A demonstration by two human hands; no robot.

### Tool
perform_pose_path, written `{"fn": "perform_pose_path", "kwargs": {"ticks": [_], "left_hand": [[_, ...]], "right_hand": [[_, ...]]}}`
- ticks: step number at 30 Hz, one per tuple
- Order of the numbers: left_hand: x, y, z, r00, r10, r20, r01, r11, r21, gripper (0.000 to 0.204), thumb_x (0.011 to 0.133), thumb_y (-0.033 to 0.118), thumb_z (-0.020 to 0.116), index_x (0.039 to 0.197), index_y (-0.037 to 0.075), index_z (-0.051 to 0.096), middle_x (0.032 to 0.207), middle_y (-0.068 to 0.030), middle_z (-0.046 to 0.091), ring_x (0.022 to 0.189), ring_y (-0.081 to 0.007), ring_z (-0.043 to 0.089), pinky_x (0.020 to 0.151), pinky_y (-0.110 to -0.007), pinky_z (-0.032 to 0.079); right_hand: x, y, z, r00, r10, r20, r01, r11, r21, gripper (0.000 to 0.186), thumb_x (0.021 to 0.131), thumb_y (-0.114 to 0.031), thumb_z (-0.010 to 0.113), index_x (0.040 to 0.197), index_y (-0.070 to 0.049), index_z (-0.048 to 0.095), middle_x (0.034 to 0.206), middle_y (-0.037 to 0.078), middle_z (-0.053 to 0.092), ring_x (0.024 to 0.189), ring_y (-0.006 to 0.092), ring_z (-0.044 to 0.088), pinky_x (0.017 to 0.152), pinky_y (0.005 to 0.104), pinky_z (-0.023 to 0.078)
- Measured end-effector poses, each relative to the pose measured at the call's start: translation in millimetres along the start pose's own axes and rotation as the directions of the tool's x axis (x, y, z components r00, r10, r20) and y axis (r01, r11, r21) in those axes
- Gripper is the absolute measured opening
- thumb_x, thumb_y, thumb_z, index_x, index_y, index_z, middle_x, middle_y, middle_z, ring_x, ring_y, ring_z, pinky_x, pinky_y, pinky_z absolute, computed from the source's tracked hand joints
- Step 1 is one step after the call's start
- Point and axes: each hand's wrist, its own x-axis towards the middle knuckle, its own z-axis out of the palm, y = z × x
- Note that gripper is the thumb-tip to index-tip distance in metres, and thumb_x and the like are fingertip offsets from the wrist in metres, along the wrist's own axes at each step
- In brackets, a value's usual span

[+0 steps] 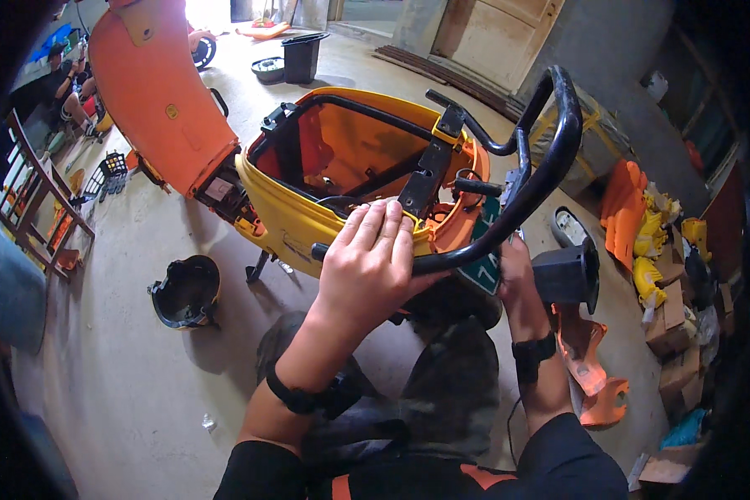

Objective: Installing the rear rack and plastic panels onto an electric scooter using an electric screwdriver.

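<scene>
Clock read from frame centre, 12 = top.

Scooter: yellow shell from centre to 11, its open bay facing up. Black rack loops out to 2. Black bracket crosses the bay toward 1. Green plate sits under the rack, at 4.

Left hand: just left of centre, laid over the rack tube near its end, fingertips on the shell's rim. Fingers straight and pressed together, thumb spread toward 3. Palm contact hidden.

Right hand: at 4, below the rack, at the plate's right edge. Fingers mostly hidden; can't tell if they're pinching the plate or something behind it.

Around: orange panel at 10, large, curved. Black bucket on the floor at 11. Helmet on the floor at 9, hollow side showing. Black box at 3, just right of the right hand. Orange trim on the floor at 4. Cartons at 4, far edge. Co-worker sits at 10, well apart.
</scene>
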Motion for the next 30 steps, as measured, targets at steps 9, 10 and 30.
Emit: {"fn": "perform_pose_path", "kwargs": {"ticks": [9, 10, 30], "left_hand": [[0, 0, 0, 1.000, -0.008, 0.003, 0.008, 1.000, -0.014, 0.065, 0.081, 0.054, 0.079, 0.103, -0.007, 0.075, 0.112, -0.0234, 0.075, 0.110, -0.0355, 0.073, 0.102, -0.047, 0.054], [1, 0, 0, 1.000, -0.002, 0.004, 0.002, 1.000, -0.012, 0.065, 0.081, 0.054, 0.079, 0.103, -0.007, 0.075, 0.112, -0.0234, 0.075, 0.109, -0.0356, 0.073, 0.102, -0.047, 0.054], [3, 11, 6, 0.999, -0.045, -0.023, 0.047, 0.996, 0.081, 0.069, 0.078, 0.058, 0.081, 0.113, -0.001, 0.074, 0.109, -0.0201, 0.076, 0.103, -0.0348, 0.074, 0.095, -0.046, 0.057]], "right_hand": [[-11, 0, 2, 0.994, -0.058, 0.087, 0.064, 0.996, -0.057, 0.038, 0.099, -0.022, 0.073, 0.128, -0.002, 0.059, 0.106, 0.007, 0.074, 0.090, 0.0190, 0.074, 0.082, 0.0345, 0.063], [-13, 1, 4, 0.994, -0.060, 0.094, 0.063, 0.998, -0.029, 0.038, 0.099, -0.023, 0.073, 0.127, -0.002, 0.059, 0.106, 0.007, 0.073, 0.090, 0.0189, 0.074, 0.081, 0.0339, 0.062], [-13, 3, 22, 0.949, -0.182, -0.258, 0.072, 0.921, -0.384, 0.042, 0.097, -0.036, 0.075, 0.117, 0.000, 0.065, 0.099, 0.005, 0.072, 0.085, 0.0155, 0.068, 0.079, 0.0314, 0.054]]}}
